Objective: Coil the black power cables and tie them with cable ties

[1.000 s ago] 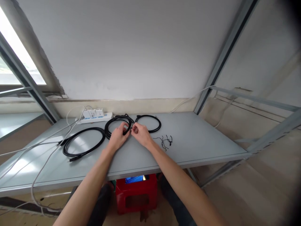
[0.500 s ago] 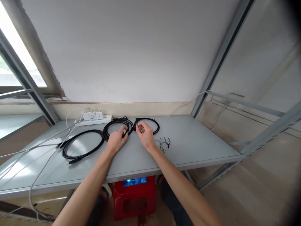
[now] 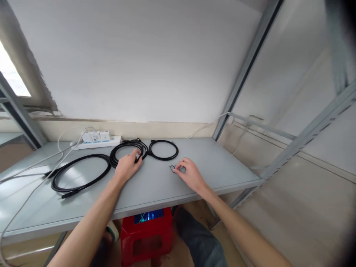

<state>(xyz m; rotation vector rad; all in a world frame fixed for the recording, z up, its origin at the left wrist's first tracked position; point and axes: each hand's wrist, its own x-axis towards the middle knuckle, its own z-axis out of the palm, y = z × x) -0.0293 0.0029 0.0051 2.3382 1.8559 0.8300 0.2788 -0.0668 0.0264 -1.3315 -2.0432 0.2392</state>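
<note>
My left hand (image 3: 128, 167) rests on the middle coil of black cable (image 3: 113, 158), its fingers curled round the coil's right side. My right hand (image 3: 190, 174) hovers low over the table to the right, thumb and forefinger pinched together. A thin black twist tie (image 3: 172, 169) shows at those fingertips; the hand mostly hides the other ties beneath it. To the left lies a wider coil of black cable (image 3: 93, 155) with its plug end toward the front. Another black coil (image 3: 164, 159) lies flat at the back, touching the middle one.
A white power strip (image 3: 111, 142) with chargers stands against the wall, its white cords running left across the grey table (image 3: 155, 185). Metal posts (image 3: 244, 74) frame the table on both sides. Below the front edge is a red stool (image 3: 147, 237) with a lit screen on it.
My right hand has moved from the coils toward the front right, over the small black ties. My left hand stays on the middle coil. The view has turned slightly right.
</note>
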